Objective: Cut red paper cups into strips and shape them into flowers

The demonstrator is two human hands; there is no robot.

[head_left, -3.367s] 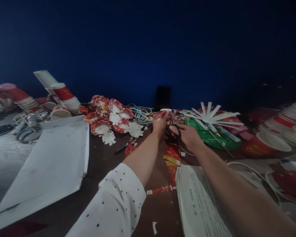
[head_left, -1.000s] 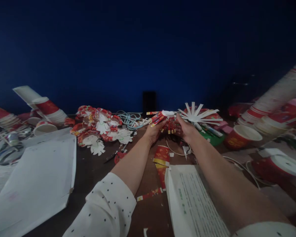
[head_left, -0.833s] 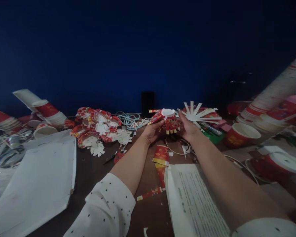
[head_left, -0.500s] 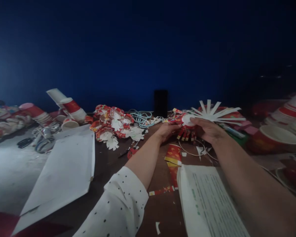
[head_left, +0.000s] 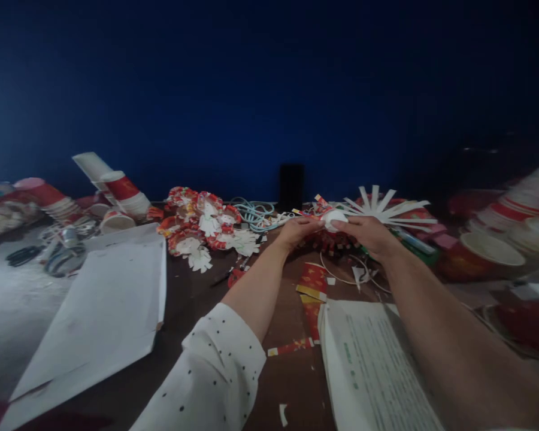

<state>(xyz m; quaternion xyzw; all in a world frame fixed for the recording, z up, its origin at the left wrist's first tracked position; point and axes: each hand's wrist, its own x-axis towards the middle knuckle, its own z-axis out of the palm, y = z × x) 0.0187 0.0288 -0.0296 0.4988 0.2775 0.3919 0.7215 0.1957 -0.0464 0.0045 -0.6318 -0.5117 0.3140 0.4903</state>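
Both hands hold a cut paper cup over the far part of the table. Its round white base faces up, and red strips splay out around it. My left hand pinches its left edge. From the right, my right hand grips it with the thumb at the white base. Just behind my right hand is a white paper cup cut into spread strips. Red paper pieces lie on the table below my hands. My fingers partly hide the held cup's sides.
Left of my hands lies a pile of red and white paper flowers. Stacked paper cups lean farther left, beyond a white board. An open book lies in front; a large red cup is right.
The held cup has tipped and turned slightly, so its red strips show less below the base. Both hands have drawn slightly closer together around it. The view has shifted a little.
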